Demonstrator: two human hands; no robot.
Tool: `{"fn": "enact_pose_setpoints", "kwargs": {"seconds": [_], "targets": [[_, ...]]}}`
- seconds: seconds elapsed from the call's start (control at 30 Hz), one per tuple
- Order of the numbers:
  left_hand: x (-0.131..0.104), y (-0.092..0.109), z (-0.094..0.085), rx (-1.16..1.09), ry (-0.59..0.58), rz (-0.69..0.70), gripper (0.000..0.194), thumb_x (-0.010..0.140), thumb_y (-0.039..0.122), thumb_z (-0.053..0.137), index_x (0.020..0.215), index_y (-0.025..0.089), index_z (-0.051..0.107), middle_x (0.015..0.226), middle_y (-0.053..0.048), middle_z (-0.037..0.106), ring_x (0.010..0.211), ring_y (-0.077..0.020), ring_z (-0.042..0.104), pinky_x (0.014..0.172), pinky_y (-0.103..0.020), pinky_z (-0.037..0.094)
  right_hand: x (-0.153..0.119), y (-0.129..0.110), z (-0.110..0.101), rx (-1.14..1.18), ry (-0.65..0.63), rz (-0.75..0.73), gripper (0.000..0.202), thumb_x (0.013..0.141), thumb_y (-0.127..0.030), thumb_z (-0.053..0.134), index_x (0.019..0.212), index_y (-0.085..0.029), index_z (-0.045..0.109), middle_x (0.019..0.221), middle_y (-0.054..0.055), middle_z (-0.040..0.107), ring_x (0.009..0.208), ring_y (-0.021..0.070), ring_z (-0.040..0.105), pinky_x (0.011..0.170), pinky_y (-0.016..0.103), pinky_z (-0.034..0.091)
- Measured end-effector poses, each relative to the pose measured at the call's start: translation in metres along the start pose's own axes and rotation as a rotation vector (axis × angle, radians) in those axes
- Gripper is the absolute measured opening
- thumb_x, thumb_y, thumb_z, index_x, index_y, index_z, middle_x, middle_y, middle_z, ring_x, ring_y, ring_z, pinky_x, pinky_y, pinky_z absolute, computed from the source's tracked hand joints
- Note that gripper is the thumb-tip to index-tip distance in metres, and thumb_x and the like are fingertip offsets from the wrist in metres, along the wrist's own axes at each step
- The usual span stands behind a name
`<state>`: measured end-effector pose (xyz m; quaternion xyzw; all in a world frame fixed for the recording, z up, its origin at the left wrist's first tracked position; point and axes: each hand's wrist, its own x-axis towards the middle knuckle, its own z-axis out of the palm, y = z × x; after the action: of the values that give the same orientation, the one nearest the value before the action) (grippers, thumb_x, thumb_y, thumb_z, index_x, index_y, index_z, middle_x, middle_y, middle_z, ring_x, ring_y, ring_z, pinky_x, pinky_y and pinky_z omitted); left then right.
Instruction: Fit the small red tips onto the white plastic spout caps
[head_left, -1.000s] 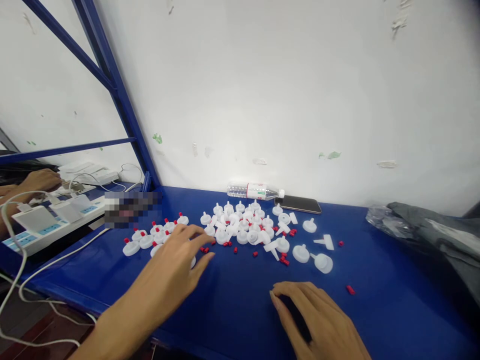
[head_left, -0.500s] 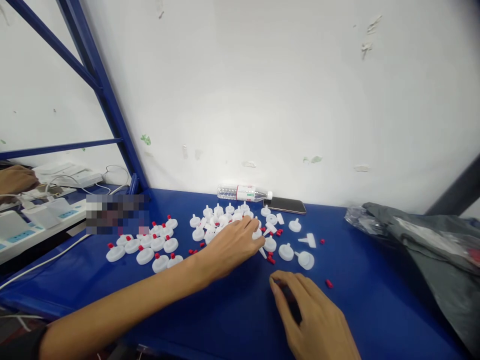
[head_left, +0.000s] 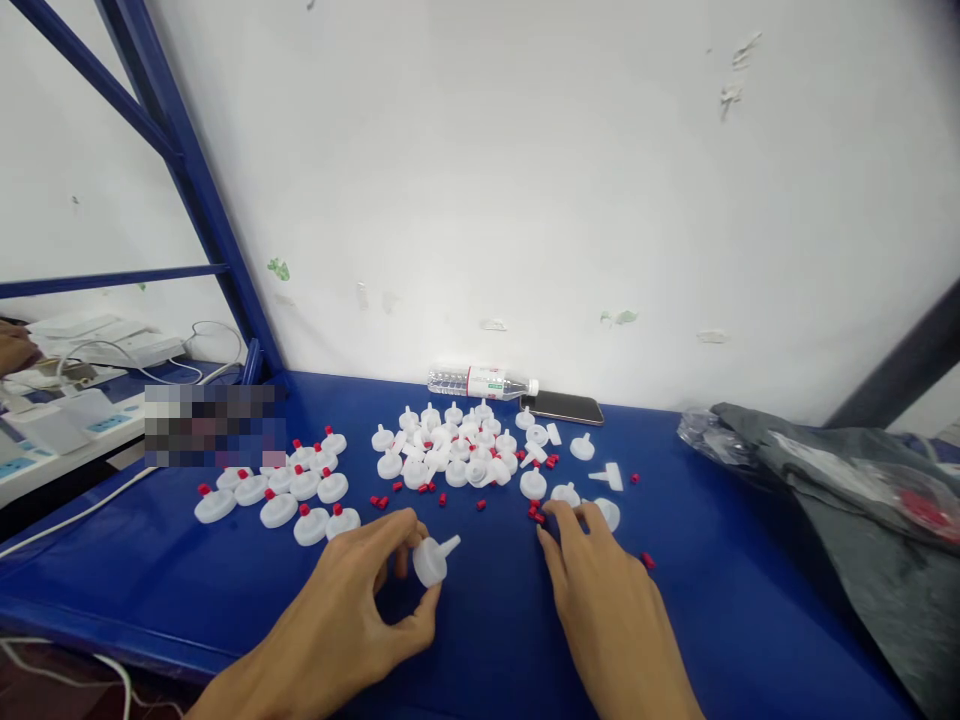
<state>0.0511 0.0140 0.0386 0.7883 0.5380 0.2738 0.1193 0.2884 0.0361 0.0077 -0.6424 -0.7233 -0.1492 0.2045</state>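
Observation:
My left hand (head_left: 352, 590) pinches a white plastic nozzle cap (head_left: 431, 562) by its round base, between thumb and fingers. Its thin spout points up and to the right, with no red tip on it. My right hand (head_left: 600, 590) reaches down to the table, thumb and index finger slightly apart beside a few small red tip caps (head_left: 535, 513). Whether it touches one is hard to see. Beyond both hands lies a pile of white nozzle caps (head_left: 457, 472) with loose red tips among them. To the left, several nozzle caps with red tips (head_left: 278, 508) stand in a group.
A clear bottle (head_left: 484, 382) lies by the wall next to a phone (head_left: 562, 407). On the right is a grey plastic bag (head_left: 817, 500). Power strips and cables (head_left: 112, 425) are at the left, with another person's hand (head_left: 15, 348) behind. The table (head_left: 480, 640) is blue.
My left hand has come back from the pile toward me, bringing out a white nozzle cap. My right hand has moved forward to the red tip caps.

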Motion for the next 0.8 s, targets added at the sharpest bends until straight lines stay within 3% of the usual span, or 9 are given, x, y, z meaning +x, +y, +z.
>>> {"fn": "enact_pose_setpoints", "kwargs": {"seconds": [0.17, 0.27, 0.4, 0.47, 0.6, 0.7, 0.8], "targets": [[0.008, 0.004, 0.016, -0.084, -0.034, -0.014, 0.014, 0.084, 0.027, 0.063, 0.096, 0.025, 0.057, 0.074, 0.006, 0.059, 0.06, -0.0115, 0.055, 0.055, -0.024, 0.045, 0.004, -0.004, -0.006, -0.082, -0.133, 0.01, 0.022, 0.094, -0.012, 0.061, 0.112, -0.023, 0.067, 0.103, 0.005, 0.071, 0.051, 0.0171, 0.069, 0.04, 0.026, 0.041], [0.022, 0.016, 0.017, -0.136, 0.039, 0.041, 0.024, 0.082, 0.024, 0.065, 0.106, 0.025, 0.059, 0.072, 0.007, 0.061, 0.056, -0.0102, 0.054, 0.054, -0.023, 0.046, 0.008, -0.003, -0.013, -0.019, -0.178, -0.004, 0.027, 0.092, -0.004, 0.057, 0.108, -0.024, 0.066, 0.1, 0.002, 0.073, 0.059, 0.019, 0.072, 0.045, 0.027, 0.041], [0.039, 0.029, 0.012, -0.147, 0.177, 0.148, 0.045, 0.083, 0.017, 0.063, 0.127, 0.025, 0.062, 0.085, 0.003, 0.069, 0.066, -0.0117, 0.06, 0.058, -0.023, 0.048, 0.024, 0.002, -0.032, 0.157, -0.21, 0.021, 0.019, 0.093, -0.007, 0.058, 0.091, -0.025, 0.065, 0.077, -0.002, 0.075, 0.063, 0.0227, 0.074, 0.047, 0.027, 0.04], [0.044, 0.031, 0.007, -0.151, 0.206, 0.158, 0.037, 0.084, 0.017, 0.063, 0.121, 0.024, 0.067, 0.09, 0.001, 0.071, 0.069, -0.0125, 0.062, 0.058, -0.023, 0.048, 0.034, 0.005, -0.044, 0.299, -0.156, 0.011, 0.014, 0.095, -0.015, 0.058, 0.094, -0.025, 0.067, 0.073, -0.003, 0.075, 0.059, 0.0215, 0.072, 0.048, 0.027, 0.043], [0.043, 0.032, -0.003, -0.131, 0.21, 0.124, 0.031, 0.084, 0.018, 0.065, 0.114, 0.024, 0.07, 0.088, 0.001, 0.073, 0.064, -0.0129, 0.06, 0.062, -0.026, 0.051, 0.046, 0.003, -0.067, 0.702, 0.065, -0.047, 0.025, 0.098, -0.028, 0.057, 0.119, -0.029, 0.07, 0.096, 0.001, 0.079, 0.06, 0.0159, 0.071, 0.054, 0.025, 0.053], [0.041, 0.033, -0.008, -0.139, 0.166, 0.145, 0.034, 0.084, 0.018, 0.067, 0.117, 0.027, 0.069, 0.092, 0.002, 0.074, 0.066, -0.0134, 0.061, 0.07, -0.028, 0.053, 0.045, -0.008, -0.076, 0.923, 0.118, -0.06, 0.023, 0.096, -0.033, 0.06, 0.11, -0.028, 0.077, 0.097, 0.003, 0.079, 0.068, 0.0169, 0.074, 0.057, 0.023, 0.056], [0.04, 0.033, -0.008, -0.162, 0.133, 0.19, 0.03, 0.085, 0.017, 0.068, 0.113, 0.028, 0.07, 0.096, 0.003, 0.075, 0.073, -0.0139, 0.064, 0.077, -0.028, 0.053, 0.041, -0.02, -0.075, 0.998, 0.082, -0.093, 0.019, 0.093, -0.029, 0.065, 0.103, -0.028, 0.08, 0.093, 0.002, 0.081, 0.077, 0.0191, 0.077, 0.059, 0.022, 0.057]]}}
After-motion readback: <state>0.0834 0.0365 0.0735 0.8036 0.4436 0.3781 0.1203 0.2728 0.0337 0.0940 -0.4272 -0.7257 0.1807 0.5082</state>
